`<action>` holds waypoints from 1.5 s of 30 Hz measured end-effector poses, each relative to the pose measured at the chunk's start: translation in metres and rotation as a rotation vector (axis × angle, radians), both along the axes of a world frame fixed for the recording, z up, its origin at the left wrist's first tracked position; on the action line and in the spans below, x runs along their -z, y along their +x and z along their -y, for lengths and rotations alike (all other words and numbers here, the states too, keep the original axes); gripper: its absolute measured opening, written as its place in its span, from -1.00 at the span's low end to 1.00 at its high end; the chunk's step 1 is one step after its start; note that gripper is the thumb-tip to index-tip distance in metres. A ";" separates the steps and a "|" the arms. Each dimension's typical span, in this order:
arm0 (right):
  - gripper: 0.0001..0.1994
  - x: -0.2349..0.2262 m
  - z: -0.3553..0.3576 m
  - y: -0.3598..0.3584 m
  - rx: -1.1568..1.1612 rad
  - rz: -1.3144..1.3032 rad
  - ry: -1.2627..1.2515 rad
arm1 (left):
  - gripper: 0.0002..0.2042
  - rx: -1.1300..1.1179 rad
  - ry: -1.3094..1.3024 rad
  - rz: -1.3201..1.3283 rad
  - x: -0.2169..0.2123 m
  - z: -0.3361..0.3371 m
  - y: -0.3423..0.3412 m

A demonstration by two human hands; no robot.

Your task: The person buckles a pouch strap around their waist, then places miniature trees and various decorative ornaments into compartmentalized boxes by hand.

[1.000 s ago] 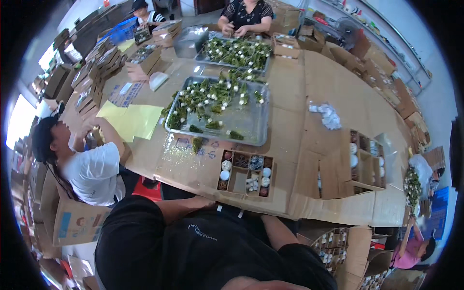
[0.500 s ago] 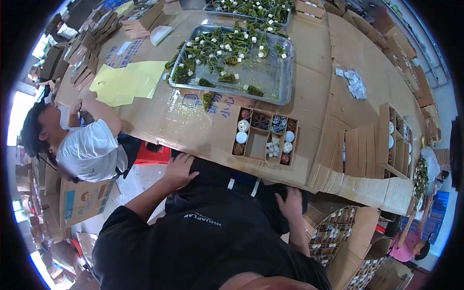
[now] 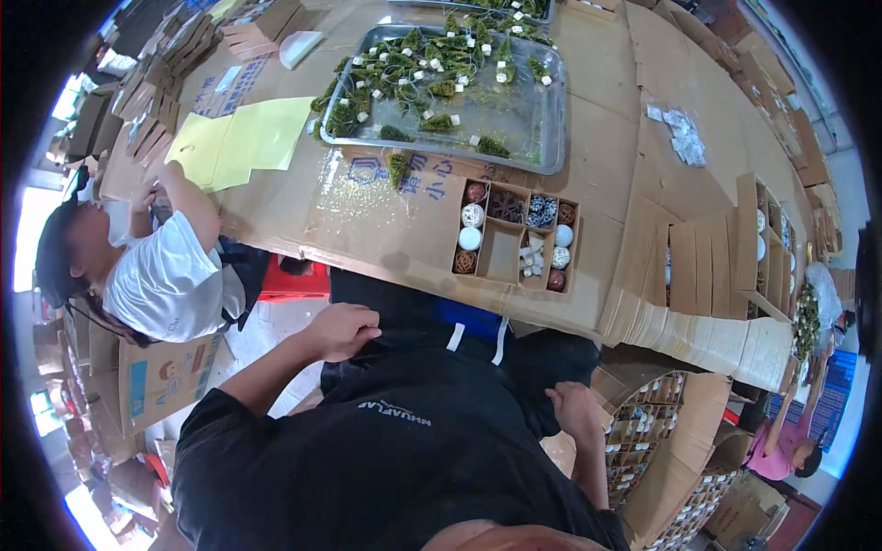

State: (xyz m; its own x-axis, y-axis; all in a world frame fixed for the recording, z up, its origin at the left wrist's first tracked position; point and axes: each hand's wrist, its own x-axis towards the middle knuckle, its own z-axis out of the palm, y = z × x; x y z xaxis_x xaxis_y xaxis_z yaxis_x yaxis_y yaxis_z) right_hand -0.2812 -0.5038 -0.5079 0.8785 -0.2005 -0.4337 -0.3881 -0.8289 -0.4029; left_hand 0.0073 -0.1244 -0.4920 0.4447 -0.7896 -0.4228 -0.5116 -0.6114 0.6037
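Brown cardboard sheeting covers the surface (image 3: 597, 165), its near edge slanting past two hands that hang just beyond it. Left hand (image 3: 344, 331) is curled into a loose fist, palm hidden; right hand (image 3: 575, 409), beside the right thigh, has bent fingers, but how far closed cannot be told. Open room lies between them above the lap.

One divided brown cardboard box (image 3: 503, 255) sits just inside the near edge. Four balls line its left column and four its right; between are dark brown ornaments, frosted pinecones, white pieces and one compartment showing its floor. A strip of cardboard separates it from upright cardboard dividers (image 3: 703, 266) at the near right corner.

Two rectangular metal trays show: a whole one (image 3: 551, 119) and another (image 3: 542, 16) cut by the frame, both carrying small green bristle trees (image 3: 491, 147). One person in a white shirt (image 3: 165, 289) sits beyond the left edge.
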 end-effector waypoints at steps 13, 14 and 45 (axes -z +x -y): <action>-0.82 -0.038 -0.033 0.119 0.062 0.346 0.057 | -0.82 -0.099 -0.229 0.741 0.040 0.083 0.149; -0.82 -0.047 -0.038 0.126 0.084 0.337 0.146 | -0.81 -0.088 -0.252 0.783 0.040 0.091 0.153; -0.90 -0.021 0.076 0.468 -0.307 0.533 0.049 | -0.82 -0.155 -0.629 0.383 0.067 0.109 0.102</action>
State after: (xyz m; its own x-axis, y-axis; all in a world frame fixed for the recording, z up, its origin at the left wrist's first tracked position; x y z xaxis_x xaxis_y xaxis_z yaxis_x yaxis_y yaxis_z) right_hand 0.1871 -0.5801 -0.4871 0.9914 0.1051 0.0786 0.1306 -0.8463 -0.5164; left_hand 0.1088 -0.2334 -0.5590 0.5959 -0.7473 0.2941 -0.6922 -0.2923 0.6599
